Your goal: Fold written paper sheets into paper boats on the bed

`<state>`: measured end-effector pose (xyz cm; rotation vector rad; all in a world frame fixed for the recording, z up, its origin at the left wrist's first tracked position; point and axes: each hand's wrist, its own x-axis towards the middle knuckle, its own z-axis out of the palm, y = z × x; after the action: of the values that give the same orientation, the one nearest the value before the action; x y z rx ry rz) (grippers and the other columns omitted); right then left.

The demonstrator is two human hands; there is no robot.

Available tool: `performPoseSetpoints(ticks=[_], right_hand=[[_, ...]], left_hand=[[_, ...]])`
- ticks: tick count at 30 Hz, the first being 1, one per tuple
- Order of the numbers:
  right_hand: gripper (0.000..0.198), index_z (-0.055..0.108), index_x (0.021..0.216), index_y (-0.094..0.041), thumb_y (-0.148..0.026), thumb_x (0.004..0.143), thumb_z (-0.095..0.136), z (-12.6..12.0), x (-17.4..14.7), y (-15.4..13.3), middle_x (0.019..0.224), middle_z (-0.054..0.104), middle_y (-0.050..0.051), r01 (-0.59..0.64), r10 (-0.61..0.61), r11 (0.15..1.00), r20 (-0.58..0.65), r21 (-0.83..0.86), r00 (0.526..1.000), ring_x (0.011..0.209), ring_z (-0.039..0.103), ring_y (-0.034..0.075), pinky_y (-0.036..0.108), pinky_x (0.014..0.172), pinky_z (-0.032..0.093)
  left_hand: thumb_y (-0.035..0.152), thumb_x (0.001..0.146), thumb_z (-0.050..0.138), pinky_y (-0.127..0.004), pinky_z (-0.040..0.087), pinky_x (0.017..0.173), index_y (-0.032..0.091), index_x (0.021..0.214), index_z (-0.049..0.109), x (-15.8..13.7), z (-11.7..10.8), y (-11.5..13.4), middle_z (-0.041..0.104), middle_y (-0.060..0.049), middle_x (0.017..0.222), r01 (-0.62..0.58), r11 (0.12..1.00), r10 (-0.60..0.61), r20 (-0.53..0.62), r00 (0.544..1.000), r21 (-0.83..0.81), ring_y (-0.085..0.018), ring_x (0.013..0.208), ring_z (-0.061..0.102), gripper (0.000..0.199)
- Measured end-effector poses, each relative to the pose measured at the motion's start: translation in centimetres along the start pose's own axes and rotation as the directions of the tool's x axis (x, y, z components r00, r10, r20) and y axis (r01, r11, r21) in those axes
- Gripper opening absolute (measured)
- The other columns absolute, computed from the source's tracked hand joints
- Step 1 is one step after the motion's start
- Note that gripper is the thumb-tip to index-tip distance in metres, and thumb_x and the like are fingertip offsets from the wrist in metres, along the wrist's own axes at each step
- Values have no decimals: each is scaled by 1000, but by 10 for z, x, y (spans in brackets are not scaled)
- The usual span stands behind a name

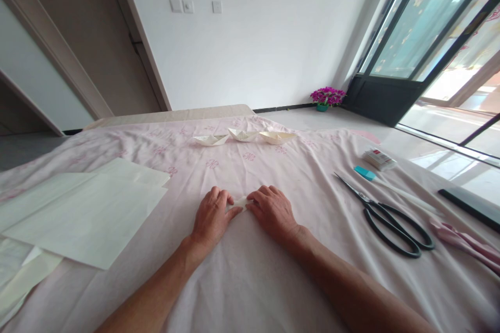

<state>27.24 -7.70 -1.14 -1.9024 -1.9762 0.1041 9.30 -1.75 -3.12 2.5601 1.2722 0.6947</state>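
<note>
My left hand (pixel 213 213) and my right hand (pixel 271 210) meet near the middle of the pink cloth (pixel 242 281). Between them is a small piece of folded white paper (pixel 239 202), pinched at both ends by thumbs and fingers. Much of the paper is hidden behind the hands, so its full shape does not show. Beyond the hands, three folded paper boats stand in a row: a left boat (pixel 211 140), a middle boat (pixel 242 136) and a right boat (pixel 278 138).
Pale paper sheets (pixel 97 213) lie overlapping at the left. On the right are large black-handled scissors (pixel 385 218), a blue-tipped tool (pixel 365 173), a small white packet (pixel 378 159), a dark bar (pixel 471 209) and a pink cloth strip (pixel 464 242). Magenta flowers (pixel 327 96) stand on the floor.
</note>
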Motion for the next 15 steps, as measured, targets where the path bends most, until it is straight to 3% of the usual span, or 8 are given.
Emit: performPoseSetpoints(ticks=[6, 15], right_hand=[[21, 65, 105, -27, -36, 90, 53, 1, -3, -3, 99, 62, 4, -8, 8, 1000, 2, -29, 1000, 92, 51, 18, 30, 80, 35], [23, 63, 100, -25, -39, 81, 63, 7, -2, -4, 96, 61, 2, -89, 90, 995, -24, 45, 996, 92, 49, 19, 30, 79, 34]], left_hand=[[32, 78, 70, -35, 47, 83, 19, 93, 55, 0, 2, -1, 53, -4, 93, -10, 1000, 9, -75, 997, -10, -20, 90, 55, 25], [30, 80, 67, -32, 48, 80, 20, 101, 53, -2, -1, 3, 53, -4, 100, -16, 1000, 15, -48, 999, -14, -18, 88, 57, 27]])
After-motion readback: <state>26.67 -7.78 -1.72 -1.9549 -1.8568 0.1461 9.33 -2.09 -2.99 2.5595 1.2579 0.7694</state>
